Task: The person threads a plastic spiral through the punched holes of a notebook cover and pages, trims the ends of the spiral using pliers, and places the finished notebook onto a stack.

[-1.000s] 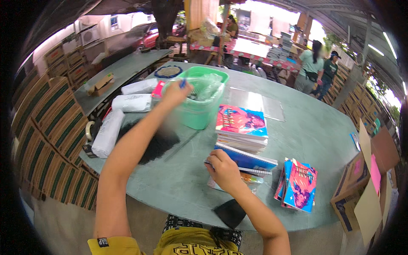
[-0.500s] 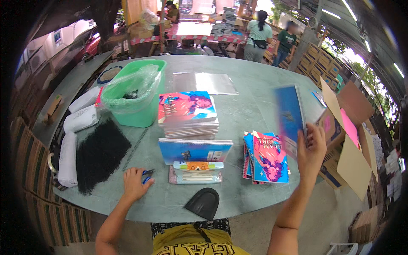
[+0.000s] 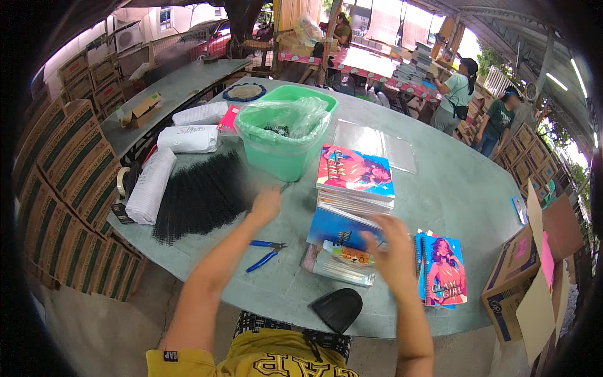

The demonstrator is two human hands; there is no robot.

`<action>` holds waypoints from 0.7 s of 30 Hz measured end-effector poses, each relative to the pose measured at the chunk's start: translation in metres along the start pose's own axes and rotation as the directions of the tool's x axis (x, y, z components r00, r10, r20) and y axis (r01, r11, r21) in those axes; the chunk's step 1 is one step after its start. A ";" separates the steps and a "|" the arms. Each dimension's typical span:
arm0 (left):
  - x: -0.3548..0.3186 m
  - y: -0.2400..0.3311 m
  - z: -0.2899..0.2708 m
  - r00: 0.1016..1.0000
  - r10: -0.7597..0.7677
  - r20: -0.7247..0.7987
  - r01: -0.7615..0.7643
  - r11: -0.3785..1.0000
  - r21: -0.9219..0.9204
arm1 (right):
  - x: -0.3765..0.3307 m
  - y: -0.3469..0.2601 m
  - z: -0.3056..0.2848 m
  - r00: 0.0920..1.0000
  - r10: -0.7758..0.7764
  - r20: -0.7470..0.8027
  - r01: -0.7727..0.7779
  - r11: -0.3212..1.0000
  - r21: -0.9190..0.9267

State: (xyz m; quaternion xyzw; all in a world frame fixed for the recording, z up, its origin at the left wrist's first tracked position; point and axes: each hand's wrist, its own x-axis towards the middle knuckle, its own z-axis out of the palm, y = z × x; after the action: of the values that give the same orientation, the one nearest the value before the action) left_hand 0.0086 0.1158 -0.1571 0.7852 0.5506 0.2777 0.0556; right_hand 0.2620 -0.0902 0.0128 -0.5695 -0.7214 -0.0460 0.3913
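Observation:
My left hand (image 3: 267,204), smeared by motion, is at the table beside a black bundle of spiral coils (image 3: 198,201); the end of a loose coil (image 3: 286,186) shows by its fingers. Whether it grips the coil is unclear. My right hand (image 3: 391,248) is blurred, thumb and fingers apart, at the right edge of a blue notebook (image 3: 339,227). That notebook leans against a stack of pink-and-blue spiral notebooks (image 3: 355,173). More notebooks (image 3: 445,270) lie in a pile to the right. Blue-handled pliers (image 3: 267,254) lie spread on the table.
A green bin (image 3: 282,147) with a plastic liner stands behind the coils. White rolls (image 3: 151,185) lie at left. Near me are a pack with an orange animal face (image 3: 352,256) and a black pad (image 3: 338,310). An open carton (image 3: 512,276) stands right; clear sheets (image 3: 396,151) lie farther back.
My left hand has left the pliers and moved to the loose coil. My right hand no longer holds the notebook and has come left to the blue one. The view has turned left.

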 end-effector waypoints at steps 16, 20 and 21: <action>-0.036 0.084 -0.113 0.978 0.086 0.190 0.119 0.519 -0.846 | 0.021 -0.028 0.087 0.996 -0.076 0.040 0.083 0.966 -0.243; -0.049 0.084 -0.114 0.971 0.122 0.207 0.164 0.294 -0.942 | 0.021 -0.016 0.086 0.992 -0.101 0.081 0.112 0.982 -0.155; -0.051 0.085 -0.115 0.971 0.123 0.203 0.162 0.279 -0.946 | 0.021 -0.014 0.085 0.991 -0.099 0.093 0.110 0.986 -0.125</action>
State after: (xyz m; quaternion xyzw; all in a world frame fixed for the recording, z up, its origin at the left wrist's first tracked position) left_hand 0.0096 0.0121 -0.0462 0.6139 0.2720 0.4560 0.5841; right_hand 0.2060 -0.0351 -0.0275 -0.5566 -0.7620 -0.0885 0.3190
